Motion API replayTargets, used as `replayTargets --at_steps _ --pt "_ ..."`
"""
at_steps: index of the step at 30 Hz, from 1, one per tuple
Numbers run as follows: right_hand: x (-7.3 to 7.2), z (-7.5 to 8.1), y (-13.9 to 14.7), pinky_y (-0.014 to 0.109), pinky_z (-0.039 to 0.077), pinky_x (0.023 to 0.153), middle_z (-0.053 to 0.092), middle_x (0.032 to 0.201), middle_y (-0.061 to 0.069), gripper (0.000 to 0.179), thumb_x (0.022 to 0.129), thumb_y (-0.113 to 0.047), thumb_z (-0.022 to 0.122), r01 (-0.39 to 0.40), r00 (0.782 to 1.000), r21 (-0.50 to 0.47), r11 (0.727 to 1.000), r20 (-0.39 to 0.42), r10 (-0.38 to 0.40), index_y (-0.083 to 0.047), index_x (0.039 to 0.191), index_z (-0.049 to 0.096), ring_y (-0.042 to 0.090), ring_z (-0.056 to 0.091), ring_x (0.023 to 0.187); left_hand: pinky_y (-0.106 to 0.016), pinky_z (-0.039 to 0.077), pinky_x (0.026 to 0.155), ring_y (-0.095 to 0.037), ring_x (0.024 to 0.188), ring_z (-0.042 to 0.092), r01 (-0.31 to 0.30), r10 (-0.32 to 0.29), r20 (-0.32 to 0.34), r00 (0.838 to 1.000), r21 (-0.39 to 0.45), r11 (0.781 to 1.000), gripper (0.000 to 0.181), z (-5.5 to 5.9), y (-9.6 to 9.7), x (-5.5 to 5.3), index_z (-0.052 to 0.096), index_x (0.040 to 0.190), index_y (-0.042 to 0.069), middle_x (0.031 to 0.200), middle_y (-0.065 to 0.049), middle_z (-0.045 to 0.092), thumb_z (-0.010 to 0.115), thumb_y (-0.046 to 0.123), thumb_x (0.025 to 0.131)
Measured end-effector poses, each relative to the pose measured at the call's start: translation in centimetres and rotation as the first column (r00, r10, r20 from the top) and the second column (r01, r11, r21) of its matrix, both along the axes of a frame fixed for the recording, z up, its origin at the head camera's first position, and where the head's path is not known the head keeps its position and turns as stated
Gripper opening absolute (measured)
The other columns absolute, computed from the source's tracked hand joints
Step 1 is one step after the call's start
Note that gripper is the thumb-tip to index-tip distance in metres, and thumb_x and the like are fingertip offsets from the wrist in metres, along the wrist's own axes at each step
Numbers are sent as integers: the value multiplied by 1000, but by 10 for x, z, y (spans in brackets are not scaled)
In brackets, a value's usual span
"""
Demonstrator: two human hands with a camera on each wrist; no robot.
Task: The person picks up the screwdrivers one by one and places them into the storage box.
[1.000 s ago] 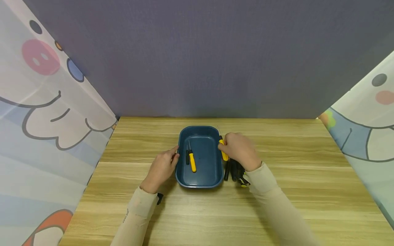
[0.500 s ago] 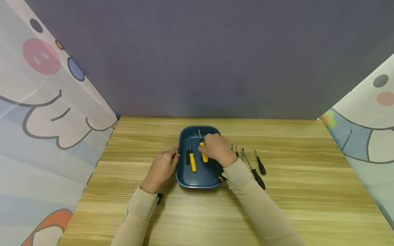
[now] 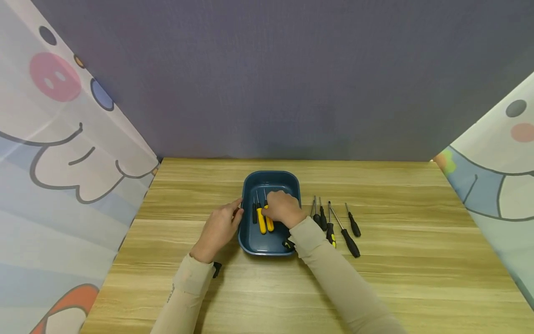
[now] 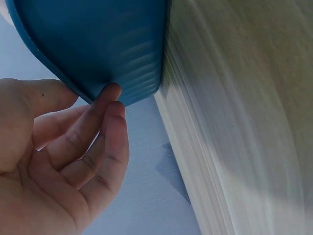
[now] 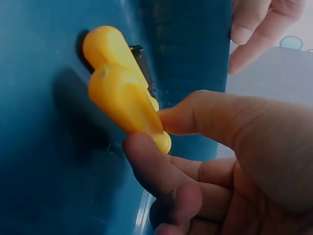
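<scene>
My right hand [image 3: 285, 208] pinches a screwdriver by its yellow handle [image 5: 124, 100] between thumb and fingers, low inside the blue tray [image 3: 271, 253]. Close beside it in the tray lies another yellow-handled screwdriver [image 3: 261, 221], shaft pointing to the far side. A small black screwdriver [image 3: 254, 213] lies to the left of that one. At the tray's left rim, my left hand [image 3: 219, 227] holds the edge. In the left wrist view, its thumb is at the rim and its fingertips [image 4: 113, 90] touch the outer wall.
Right of the tray on the wooden table [image 3: 417, 241] lie several dark-handled screwdrivers, one [image 3: 350, 243] slanting and a shorter one [image 3: 354, 225] farthest right. A grey panel [image 3: 292, 93] stands along the table's far edge.
The right hand has carried the yellow-handled screwdriver leftward over the tray's right rim and down beside the other yellow one. The screwdrivers on the table have come into sight. The left hand has stayed put.
</scene>
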State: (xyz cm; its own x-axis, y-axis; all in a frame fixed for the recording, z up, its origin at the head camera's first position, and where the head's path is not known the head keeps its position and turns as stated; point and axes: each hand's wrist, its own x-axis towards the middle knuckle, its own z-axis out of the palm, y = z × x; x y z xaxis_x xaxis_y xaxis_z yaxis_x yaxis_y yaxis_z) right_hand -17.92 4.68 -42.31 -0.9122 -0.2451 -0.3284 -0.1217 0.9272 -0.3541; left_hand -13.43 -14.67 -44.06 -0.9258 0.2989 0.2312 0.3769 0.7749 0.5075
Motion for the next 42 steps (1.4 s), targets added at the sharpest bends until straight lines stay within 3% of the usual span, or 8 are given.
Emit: replayTargets --at_steps 8,17,27,34,42 --pt "0 3 -1 27 39 43 44 55 -1 38 98 -30 66 11 1000 -12 1000 -8 -11 -12 65 58 15 47 45 -31 49 60 -15 70 57 4 -4 -9 1000 -2 1000 36 1 0 1 61 133 -5 88 -7 67 63 9 100" --pt "9 28 3 24 33 40 39 50 -3 46 98 -34 66 -26 994 -1 1000 -103 26 -14 58 53 12 39 41 -29 49 59 -15 69 57 12 -12 -6 1000 7 1000 36 2 0 1 61 133 -5 88 -7 68 62 9 100" --pt "28 58 21 25 30 38 39 49 -4 40 99 -31 65 -65 974 27 998 -216 69 -14 64 55 12 39 39 -32 50 61 -17 72 59 2 -2 -7 1000 1 1000 36 2 -1 0 61 133 -5 90 -9 68 63 9 100" --pt "45 60 41 25 27 40 35 55 -3 37 97 -28 68 -44 955 31 999 -292 51 -14 68 50 13 36 44 -32 50 61 -17 71 58 -4 4 -6 1000 -6 1000 36 3 0 1 61 133 -4 90 -8 68 63 10 100" --pt "67 60 63 27 34 44 44 62 -2 27 94 -27 71 5 949 34 999 -315 6 -12 78 57 15 44 50 -34 51 62 -17 71 58 -1 1 0 1000 -12 1000 36 2 0 2 62 133 -5 90 -8 68 63 10 100"
